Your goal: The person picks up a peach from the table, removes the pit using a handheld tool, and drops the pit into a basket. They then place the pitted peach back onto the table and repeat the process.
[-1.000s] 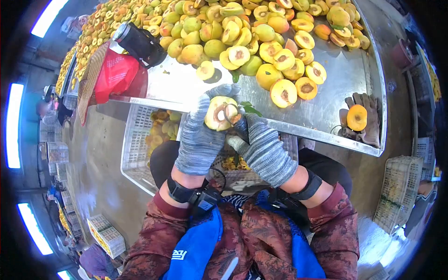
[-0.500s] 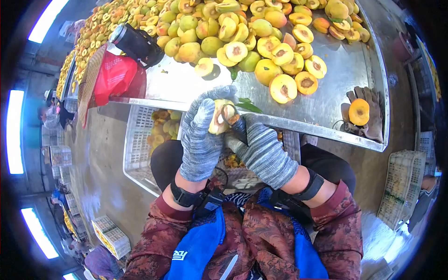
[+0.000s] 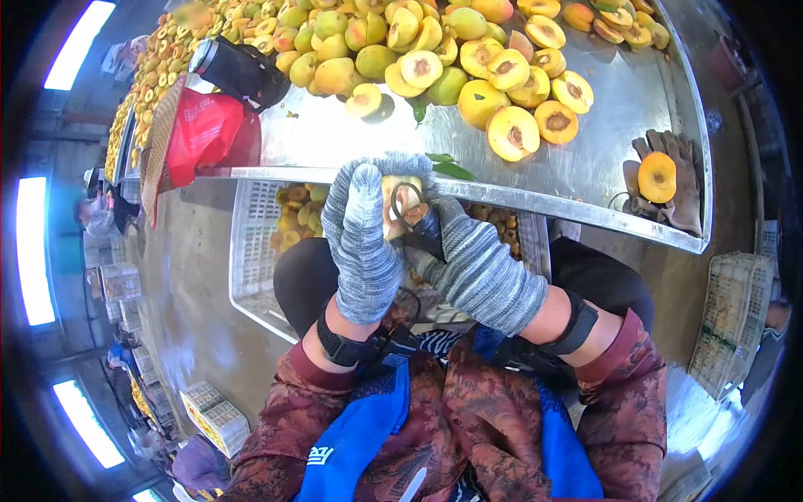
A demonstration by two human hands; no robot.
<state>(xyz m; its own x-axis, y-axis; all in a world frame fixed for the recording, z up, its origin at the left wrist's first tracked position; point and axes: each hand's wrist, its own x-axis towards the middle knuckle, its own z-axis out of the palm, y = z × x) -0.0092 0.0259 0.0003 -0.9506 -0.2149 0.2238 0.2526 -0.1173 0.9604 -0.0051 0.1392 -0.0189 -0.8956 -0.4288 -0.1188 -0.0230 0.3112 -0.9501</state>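
Observation:
My left hand [image 3: 361,243], in a grey knit glove, is closed around a halved peach [image 3: 390,207], its pale cut face turned to the right. In my right hand [image 3: 489,272], gloved alike, sits a pitting tool [image 3: 428,232] with a dark handle and a thin looped blade. The loop lies against the cut face of the peach half; brown pit matter shows beside it. Both hands meet just in front of the metal table's edge. My right fingertips are partly hidden behind the handle.
Halved peaches [image 3: 512,132] and a large heap of others cover the metal table [image 3: 318,142]. A black flask [image 3: 242,75], a red bag [image 3: 205,130], and a brown glove [image 3: 686,180] bearing a peach half lie there. Below stands a white crate [image 3: 251,259] of peaches.
My left hand has wrapped further over the peach half, covering more of it. The looped blade stays at its cut face. The view has shifted slightly.

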